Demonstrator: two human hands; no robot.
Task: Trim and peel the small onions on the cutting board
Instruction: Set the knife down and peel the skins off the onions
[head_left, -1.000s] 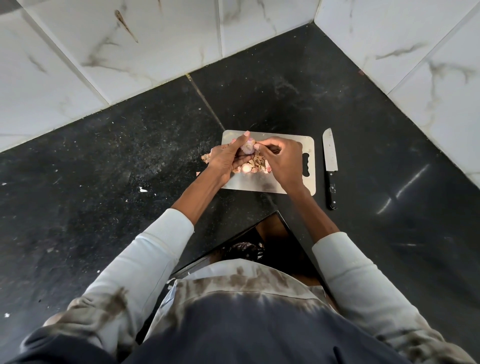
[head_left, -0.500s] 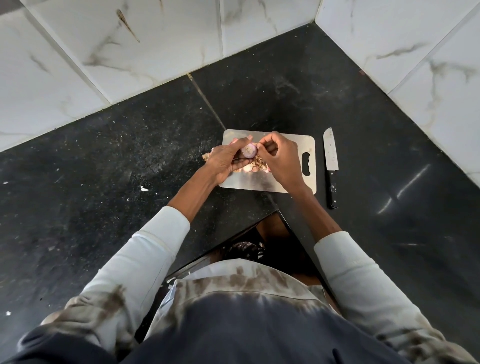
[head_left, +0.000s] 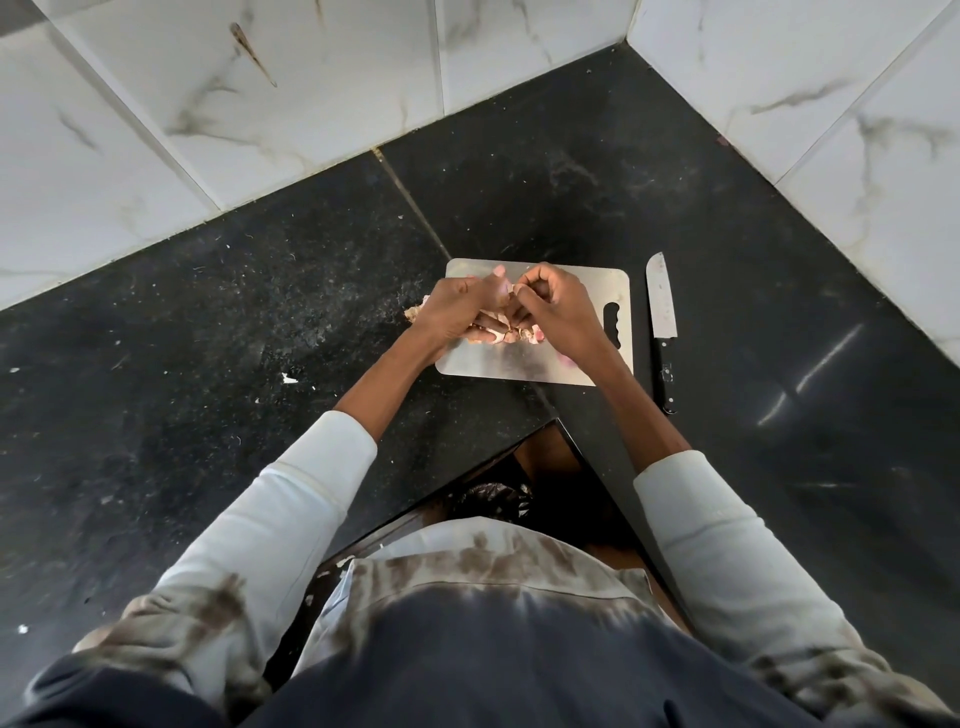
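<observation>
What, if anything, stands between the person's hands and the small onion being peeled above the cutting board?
Nothing visible does. The left hand and right hand meet over the cutting board, both already pinching the onion between their fingertips. The knife lies off to the right on the counter, clear of them.

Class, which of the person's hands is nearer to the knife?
Right. The right hand works over the cutting board, beside the knife; the left hand is farther away, across the board.

One head-worn wide-angle view is looking steeply down from close above at the counter's (head_left: 208, 338) inner corner.
</observation>
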